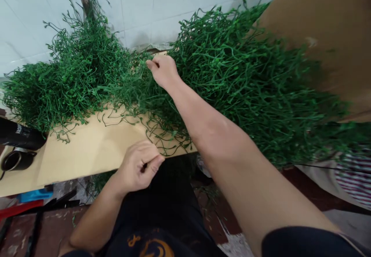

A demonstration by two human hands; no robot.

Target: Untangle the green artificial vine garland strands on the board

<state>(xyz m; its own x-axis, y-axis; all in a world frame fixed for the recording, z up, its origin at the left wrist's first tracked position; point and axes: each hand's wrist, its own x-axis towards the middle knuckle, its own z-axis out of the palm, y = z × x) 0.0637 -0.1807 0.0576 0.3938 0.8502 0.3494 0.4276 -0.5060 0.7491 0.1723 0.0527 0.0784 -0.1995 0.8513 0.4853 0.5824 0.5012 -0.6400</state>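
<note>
My right hand (pixel 164 70) reaches out over the board, thumb and fingers pinched together, at the gap between two heaps of thin green stems. Whether a stem is between its fingertips cannot be made out. The larger heap of green stems (pixel 243 67) lies to the right, under and beside my forearm. On the left a second heap of green stems (pixel 84 60) rises against the wall. Close to my body, over the board's front edge, my left hand (pixel 140 166) is closed in a pinch; anything in it is hidden or too small to see. Several loose stems (pixel 166 137) lie just beyond it.
The stems rest on a tan board (pixel 87 148). A black cylinder (pixel 21 133) with lettering and a dark cup (pixel 17 160) stand at the left. White tiles (pixel 139 5) form the back wall. A brown cardboard sheet (pixel 327 29) leans at the right. Striped cloth (pixel 355 176) lies below it.
</note>
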